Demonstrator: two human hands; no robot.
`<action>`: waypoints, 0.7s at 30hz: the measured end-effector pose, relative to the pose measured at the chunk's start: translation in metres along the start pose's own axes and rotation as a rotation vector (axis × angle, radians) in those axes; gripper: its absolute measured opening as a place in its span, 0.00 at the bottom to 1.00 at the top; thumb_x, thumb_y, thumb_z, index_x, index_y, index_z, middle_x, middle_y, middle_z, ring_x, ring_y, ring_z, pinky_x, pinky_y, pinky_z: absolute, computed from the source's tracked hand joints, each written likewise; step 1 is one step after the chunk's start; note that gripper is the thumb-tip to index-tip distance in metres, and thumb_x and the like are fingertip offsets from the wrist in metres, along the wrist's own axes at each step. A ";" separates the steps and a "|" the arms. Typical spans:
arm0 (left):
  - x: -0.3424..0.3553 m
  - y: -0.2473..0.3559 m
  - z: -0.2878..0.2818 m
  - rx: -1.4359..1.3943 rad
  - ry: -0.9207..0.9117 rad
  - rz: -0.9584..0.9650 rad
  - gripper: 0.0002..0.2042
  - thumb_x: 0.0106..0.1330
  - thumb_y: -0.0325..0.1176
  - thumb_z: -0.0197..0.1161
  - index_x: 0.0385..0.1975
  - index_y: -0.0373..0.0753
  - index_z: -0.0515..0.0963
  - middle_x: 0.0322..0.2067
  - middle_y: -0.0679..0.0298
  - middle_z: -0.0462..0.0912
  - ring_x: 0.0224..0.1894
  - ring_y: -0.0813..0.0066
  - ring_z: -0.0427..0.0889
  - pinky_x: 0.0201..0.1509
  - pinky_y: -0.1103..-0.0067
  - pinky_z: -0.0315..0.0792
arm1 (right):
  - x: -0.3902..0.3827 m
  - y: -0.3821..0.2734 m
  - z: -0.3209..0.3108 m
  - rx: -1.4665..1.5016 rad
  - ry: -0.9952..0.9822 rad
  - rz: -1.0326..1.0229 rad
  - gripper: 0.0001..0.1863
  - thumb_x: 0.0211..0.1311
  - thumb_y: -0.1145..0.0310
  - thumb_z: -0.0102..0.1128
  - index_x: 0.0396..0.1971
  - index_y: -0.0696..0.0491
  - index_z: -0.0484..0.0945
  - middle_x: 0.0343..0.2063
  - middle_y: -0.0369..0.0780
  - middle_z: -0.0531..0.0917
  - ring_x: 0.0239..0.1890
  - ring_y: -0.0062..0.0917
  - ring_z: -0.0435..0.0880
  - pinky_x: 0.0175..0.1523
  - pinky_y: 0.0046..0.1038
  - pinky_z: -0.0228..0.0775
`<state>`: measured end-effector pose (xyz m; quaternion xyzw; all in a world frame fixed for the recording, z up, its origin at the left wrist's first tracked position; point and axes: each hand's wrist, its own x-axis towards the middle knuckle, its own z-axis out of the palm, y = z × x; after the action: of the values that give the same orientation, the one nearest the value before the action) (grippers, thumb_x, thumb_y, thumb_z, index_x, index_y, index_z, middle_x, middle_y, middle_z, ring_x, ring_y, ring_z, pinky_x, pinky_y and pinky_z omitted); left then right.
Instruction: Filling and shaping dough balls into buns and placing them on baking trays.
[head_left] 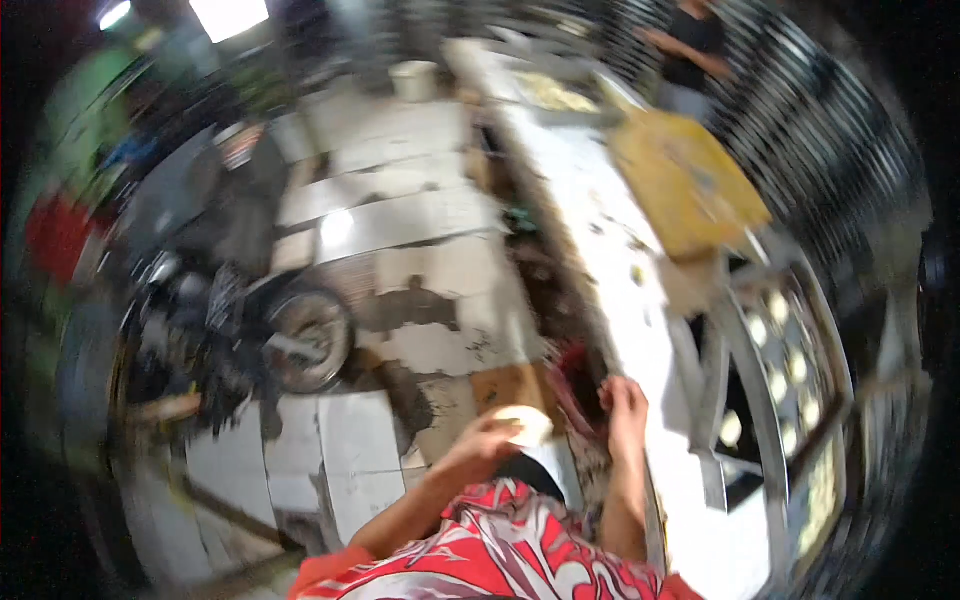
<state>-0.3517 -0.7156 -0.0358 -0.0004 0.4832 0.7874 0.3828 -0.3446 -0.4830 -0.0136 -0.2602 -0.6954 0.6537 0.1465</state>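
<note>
Centrally, as I view it remotely, my left hand (483, 442) pinches a pale round disc (534, 426) by its left side, in front of the red-patterned shirt (520, 545). My right hand (625, 405), fingers curled, is at the edge of the white counter (580, 180), beside a dark red container (575, 385); whether it holds anything, I cannot tell. Rightward, pale round pieces (778, 386) show within a grey-framed rack (762, 400).
</note>
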 end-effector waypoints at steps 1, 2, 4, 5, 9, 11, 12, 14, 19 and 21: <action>0.013 0.006 -0.004 -0.020 0.040 -0.042 0.15 0.59 0.27 0.59 0.47 0.35 0.71 0.45 0.58 0.77 0.47 0.73 0.76 0.49 0.79 0.72 | 0.012 0.001 -0.008 -0.110 0.069 -0.128 0.11 0.64 0.65 0.52 0.34 0.58 0.75 0.27 0.38 0.77 0.30 0.20 0.75 0.34 0.20 0.68; 0.027 0.011 -0.006 -0.207 0.110 -0.149 0.16 0.58 0.24 0.61 0.47 0.34 0.71 0.45 0.58 0.77 0.46 0.73 0.77 0.47 0.79 0.73 | 0.026 -0.001 -0.015 -0.266 0.161 -0.214 0.09 0.63 0.67 0.52 0.34 0.59 0.75 0.28 0.40 0.77 0.30 0.21 0.76 0.34 0.22 0.68; 0.051 0.020 -0.006 -0.257 0.143 -0.091 0.17 0.57 0.22 0.61 0.47 0.34 0.71 0.44 0.59 0.77 0.45 0.71 0.77 0.47 0.78 0.73 | 0.051 -0.005 -0.027 -0.383 0.277 -0.419 0.07 0.61 0.72 0.52 0.33 0.61 0.74 0.34 0.47 0.77 0.35 0.36 0.77 0.41 0.33 0.69; 0.062 0.028 -0.006 -0.158 0.203 -0.153 0.17 0.57 0.21 0.60 0.48 0.34 0.70 0.42 0.61 0.77 0.45 0.70 0.77 0.49 0.77 0.73 | 0.067 -0.007 -0.030 -0.475 0.382 -0.395 0.07 0.60 0.72 0.52 0.33 0.61 0.74 0.34 0.48 0.76 0.35 0.40 0.76 0.41 0.35 0.69; 0.125 0.065 0.016 -0.121 0.152 -0.182 0.20 0.57 0.22 0.60 0.51 0.35 0.68 0.42 0.60 0.76 0.46 0.71 0.76 0.49 0.77 0.73 | 0.133 -0.006 -0.012 -0.644 0.439 -0.362 0.06 0.58 0.74 0.53 0.33 0.60 0.72 0.34 0.50 0.75 0.36 0.44 0.76 0.41 0.39 0.69; 0.157 0.086 0.030 0.001 0.133 -0.108 0.20 0.57 0.23 0.60 0.51 0.33 0.68 0.43 0.59 0.76 0.46 0.70 0.76 0.50 0.76 0.72 | 0.169 0.003 0.008 -0.777 0.395 -0.374 0.08 0.56 0.73 0.55 0.34 0.60 0.71 0.36 0.51 0.75 0.38 0.44 0.74 0.43 0.39 0.68; 0.173 0.097 0.035 0.080 0.071 0.017 0.20 0.57 0.25 0.60 0.51 0.32 0.68 0.44 0.58 0.75 0.47 0.69 0.76 0.51 0.76 0.72 | 0.187 0.007 0.015 -0.886 0.430 -0.388 0.10 0.54 0.72 0.56 0.34 0.61 0.71 0.38 0.51 0.74 0.40 0.44 0.74 0.45 0.39 0.67; 0.211 0.120 0.037 0.178 0.081 -0.054 0.20 0.60 0.28 0.58 0.52 0.31 0.66 0.45 0.58 0.74 0.49 0.68 0.75 0.53 0.74 0.70 | 0.212 0.011 0.015 -0.975 0.424 -0.276 0.12 0.53 0.70 0.57 0.35 0.61 0.70 0.40 0.51 0.73 0.43 0.45 0.71 0.48 0.39 0.65; 0.308 0.151 0.029 0.098 -0.125 -0.012 0.17 0.61 0.20 0.54 0.51 0.31 0.68 0.43 0.61 0.76 0.45 0.73 0.76 0.48 0.80 0.71 | 0.236 -0.006 0.008 -0.872 0.341 -0.167 0.07 0.59 0.73 0.53 0.34 0.58 0.67 0.33 0.49 0.72 0.35 0.35 0.72 0.40 0.33 0.65; 0.345 0.164 0.034 0.191 -0.150 -0.175 0.17 0.60 0.20 0.54 0.51 0.33 0.68 0.41 0.62 0.77 0.42 0.76 0.76 0.43 0.80 0.72 | 0.248 -0.031 0.018 -0.326 0.328 0.009 0.04 0.65 0.74 0.47 0.33 0.57 0.64 0.25 0.39 0.70 0.24 0.19 0.68 0.31 0.20 0.62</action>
<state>-0.6816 -0.5212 -0.0212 0.0527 0.5242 0.6993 0.4831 -0.5633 -0.3616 -0.0188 -0.3862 -0.7574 0.4825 0.2106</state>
